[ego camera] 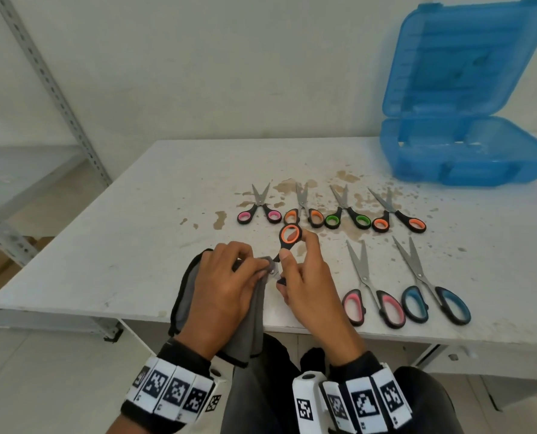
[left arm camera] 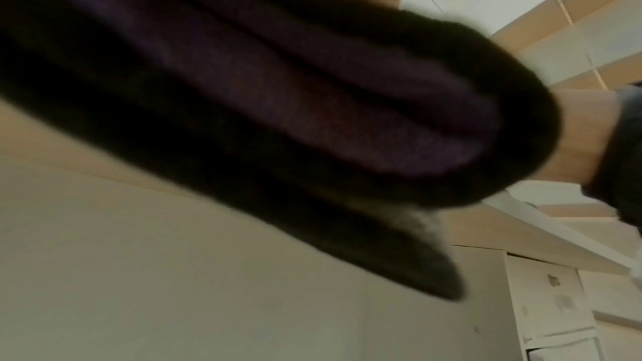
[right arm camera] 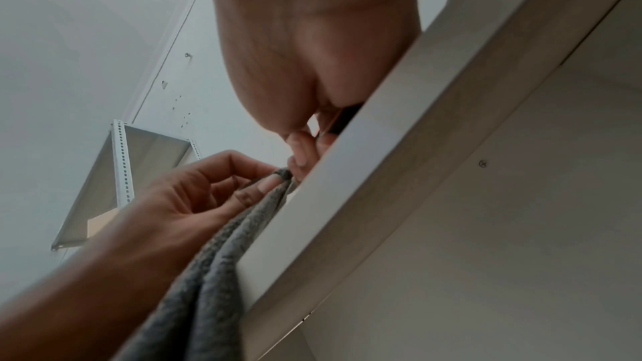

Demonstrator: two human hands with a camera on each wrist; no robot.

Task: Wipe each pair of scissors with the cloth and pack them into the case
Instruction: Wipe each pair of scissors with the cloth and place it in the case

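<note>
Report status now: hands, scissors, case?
Left hand grips cloth, right hand holds orange scissors. Six pairs wait on table. Case open, path clear.

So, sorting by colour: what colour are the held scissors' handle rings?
Orange inside black, on the held scissors; head view.

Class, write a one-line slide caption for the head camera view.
Left hand wipes orange-handled scissors, held by right hand, with grey cloth; blue case open.

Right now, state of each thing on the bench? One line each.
case: open, lid up, looks empty
orange-handled scissors: held, blades in the cloth
cloth: wrapped on blades, draped off table edge
left hand: pinches cloth
right hand: grips scissors' handle
six other scissors: on table, blades apart
</note>
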